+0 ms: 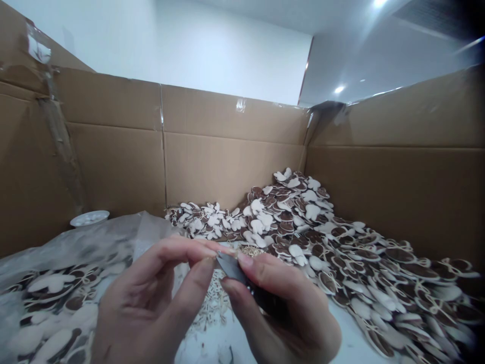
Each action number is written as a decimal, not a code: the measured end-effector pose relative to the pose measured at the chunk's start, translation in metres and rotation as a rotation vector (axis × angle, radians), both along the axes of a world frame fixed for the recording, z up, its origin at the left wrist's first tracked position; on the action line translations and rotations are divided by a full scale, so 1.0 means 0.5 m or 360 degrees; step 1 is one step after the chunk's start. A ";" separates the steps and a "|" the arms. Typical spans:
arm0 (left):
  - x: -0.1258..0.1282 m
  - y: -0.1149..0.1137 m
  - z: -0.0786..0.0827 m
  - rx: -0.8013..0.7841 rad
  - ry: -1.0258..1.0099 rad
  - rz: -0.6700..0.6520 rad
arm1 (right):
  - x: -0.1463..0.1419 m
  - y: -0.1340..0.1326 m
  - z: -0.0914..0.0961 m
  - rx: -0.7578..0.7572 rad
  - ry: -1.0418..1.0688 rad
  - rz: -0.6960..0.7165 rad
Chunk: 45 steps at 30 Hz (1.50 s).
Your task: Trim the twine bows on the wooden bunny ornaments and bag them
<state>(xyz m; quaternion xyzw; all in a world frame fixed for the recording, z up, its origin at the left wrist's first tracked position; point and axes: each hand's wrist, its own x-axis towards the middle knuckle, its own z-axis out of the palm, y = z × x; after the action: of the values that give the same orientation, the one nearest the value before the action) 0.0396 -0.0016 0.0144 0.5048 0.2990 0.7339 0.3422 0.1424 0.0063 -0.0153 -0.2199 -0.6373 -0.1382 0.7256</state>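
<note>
Left hand (151, 298) and right hand (282, 308), both pinching one small dark flat blade-like piece (232, 268); heap of brown-and-white flat wooden cutouts (322, 227) behind, in a cardboard box (227, 151).

We hold both hands close together, low and centre in the head view. Our left hand (151, 298) has its thumb and forefinger pinched, tips meeting those of our right hand (280, 308). The right fingers curl inward, thumb pressed forward, both palms turned partly toward us.

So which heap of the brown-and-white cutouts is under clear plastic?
The heap at lower left, below the left hand; clear film covers it. The big pile along the right wall lies bare.
</note>
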 end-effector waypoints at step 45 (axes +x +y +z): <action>-0.032 0.019 -0.018 0.0397 0.0392 -0.0030 | -0.001 -0.013 -0.005 -0.0124 0.0075 -0.0140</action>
<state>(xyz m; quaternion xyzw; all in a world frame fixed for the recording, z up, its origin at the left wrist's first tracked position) 0.0234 0.0078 0.0052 0.6322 0.2407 0.6947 0.2447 0.1421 0.0000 -0.0179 -0.2790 -0.6147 -0.1399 0.7244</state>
